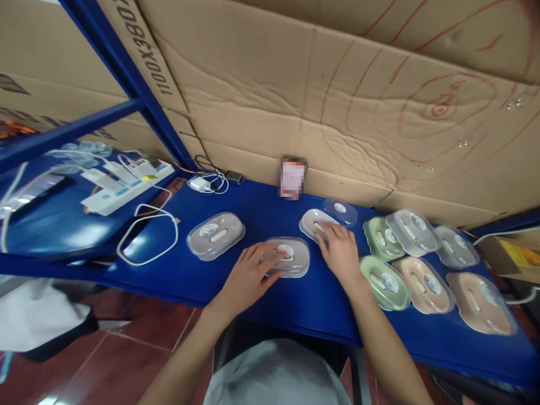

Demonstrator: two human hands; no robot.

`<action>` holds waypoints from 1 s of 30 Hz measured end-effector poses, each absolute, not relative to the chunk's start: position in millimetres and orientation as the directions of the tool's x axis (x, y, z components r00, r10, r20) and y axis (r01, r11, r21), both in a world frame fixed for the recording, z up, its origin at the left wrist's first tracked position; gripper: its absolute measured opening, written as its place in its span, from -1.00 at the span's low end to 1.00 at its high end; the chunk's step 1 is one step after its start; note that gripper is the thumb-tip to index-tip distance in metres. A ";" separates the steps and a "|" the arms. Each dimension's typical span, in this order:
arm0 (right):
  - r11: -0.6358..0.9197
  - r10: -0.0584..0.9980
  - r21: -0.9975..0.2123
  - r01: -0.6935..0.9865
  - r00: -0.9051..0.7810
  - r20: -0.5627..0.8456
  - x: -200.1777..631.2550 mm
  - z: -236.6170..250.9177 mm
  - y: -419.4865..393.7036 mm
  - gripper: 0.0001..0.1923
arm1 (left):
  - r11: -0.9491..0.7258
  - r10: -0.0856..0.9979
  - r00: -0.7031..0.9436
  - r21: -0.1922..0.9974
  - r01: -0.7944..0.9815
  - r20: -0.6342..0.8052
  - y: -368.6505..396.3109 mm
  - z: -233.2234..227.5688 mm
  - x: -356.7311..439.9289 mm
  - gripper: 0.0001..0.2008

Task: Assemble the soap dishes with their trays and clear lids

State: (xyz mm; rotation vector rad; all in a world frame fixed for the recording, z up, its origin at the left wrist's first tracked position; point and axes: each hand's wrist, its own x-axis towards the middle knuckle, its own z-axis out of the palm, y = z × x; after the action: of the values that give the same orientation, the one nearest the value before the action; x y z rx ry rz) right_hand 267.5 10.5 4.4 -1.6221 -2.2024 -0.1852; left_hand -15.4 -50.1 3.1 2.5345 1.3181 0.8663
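My left hand (248,275) lies over the left end of a grey oval soap dish (299,263) with a clear lid. Its thumb is on the near side, and the index finger touches the round label on the lid. My right hand (341,250) grips the right end of another grey soap dish (310,224), its fingers bent over the rim; this dish appears uncovered. Just behind it lies a clear oval lid (346,215) with a round label. Further left sits a third grey soap dish (216,236) with its clear lid on, apart from both hands.
On the right stand several lidded dishes: green (375,284), pink (422,287) and grey (411,232). A phone (292,179) leans on the cardboard wall (253,101). Left are a white charger (200,184), a looped white cable (175,247), a power strip (113,197) and a blue frame post (122,62).
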 end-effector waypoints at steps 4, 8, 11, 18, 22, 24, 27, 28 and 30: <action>0.353 0.895 -0.120 0.928 -0.297 0.333 260.2 -2.8 8.0 -0.65 | -0.551 0.818 0.373 0.409 0.727 0.438 -32.5 0.0 -14.4 -0.67; 0.328 0.905 -0.128 0.936 -0.273 0.326 262.3 -0.9 8.7 -0.64 | -0.500 0.822 0.300 0.363 0.786 0.484 -25.8 4.6 -6.2 -0.68; 0.312 0.907 -0.130 0.941 -0.254 0.335 266.2 4.0 9.8 -0.61 | -0.561 0.795 0.384 0.327 0.760 0.470 -39.8 9.5 1.0 -0.73; 0.223 0.888 -0.085 0.971 -0.167 0.428 273.1 12.0 11.9 -0.57 | -0.627 0.775 0.534 0.307 0.716 0.338 -60.3 2.4 5.2 -0.76; 0.301 0.913 -0.078 0.950 -0.263 0.312 263.1 13.0 5.7 -0.66 | -0.614 0.784 0.519 0.301 0.730 0.342 -45.6 3.2 5.9 -0.79; 0.348 0.906 -0.071 0.935 -0.315 0.282 256.8 10.6 2.3 -0.68 | -0.599 0.788 0.493 0.279 0.750 0.368 -36.7 2.8 7.2 -0.79; 0.359 0.906 -0.064 0.931 -0.330 0.265 252.7 5.2 0.5 -0.65 | -0.550 0.799 0.415 0.248 0.798 0.434 -29.2 -0.1 11.2 -0.77; 0.352 0.909 -0.064 0.934 -0.325 0.262 253.5 3.8 1.0 -0.64 | -0.529 0.801 0.383 0.245 0.812 0.459 -29.4 -0.9 12.8 -0.76; 0.333 0.916 -0.069 0.941 -0.305 0.259 257.7 2.9 2.9 -0.61 | -0.501 0.798 0.334 0.242 0.831 0.502 -33.5 -0.8 14.6 -0.72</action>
State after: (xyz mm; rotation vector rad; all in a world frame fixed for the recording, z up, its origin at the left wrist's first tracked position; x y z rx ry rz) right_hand 257.7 2.9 2.9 -1.6761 -2.3477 -0.1384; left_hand 14.6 -33.5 -0.8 2.6125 1.5965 0.9271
